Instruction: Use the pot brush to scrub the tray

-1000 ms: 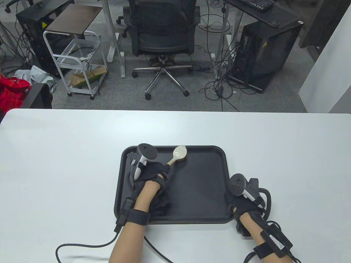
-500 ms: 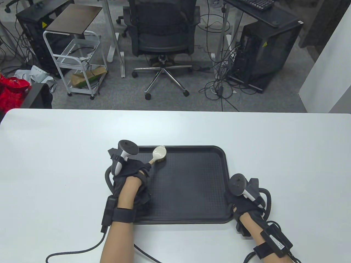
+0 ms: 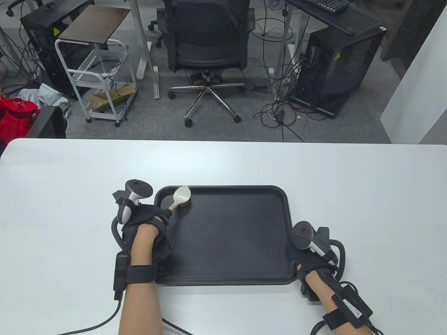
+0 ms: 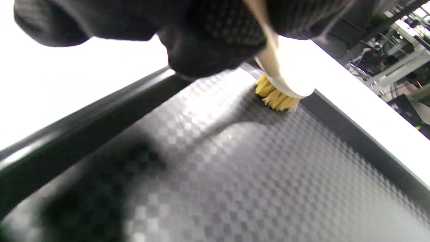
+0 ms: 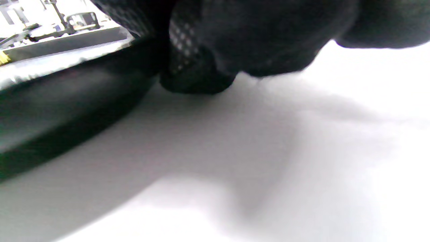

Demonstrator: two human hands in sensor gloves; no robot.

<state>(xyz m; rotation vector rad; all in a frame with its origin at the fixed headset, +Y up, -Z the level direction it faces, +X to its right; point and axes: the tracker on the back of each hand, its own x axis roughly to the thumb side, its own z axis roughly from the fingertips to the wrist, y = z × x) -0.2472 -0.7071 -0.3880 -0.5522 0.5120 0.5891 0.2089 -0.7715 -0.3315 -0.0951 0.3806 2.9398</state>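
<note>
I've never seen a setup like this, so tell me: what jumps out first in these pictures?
A large black textured plastic tray lies on the white table, near its front edge. At the tray's far left corner, the black-gloved left hand grips a cream-headed pot brush with yellow bristles, bristles down on the tray floor. The gloved right hand rests at the tray's near right corner.

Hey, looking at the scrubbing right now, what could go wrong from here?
1. The pot brush sits at the far left corner of the tray, bristles against the floor right by the rim. One more leftward stroke could ride over the rim onto the table.
2. The right hand rests at the tray's near right corner, partly on the table. Whether it grips the rim cannot be told; if it does not, hard scrubbing may slide the tray.
</note>
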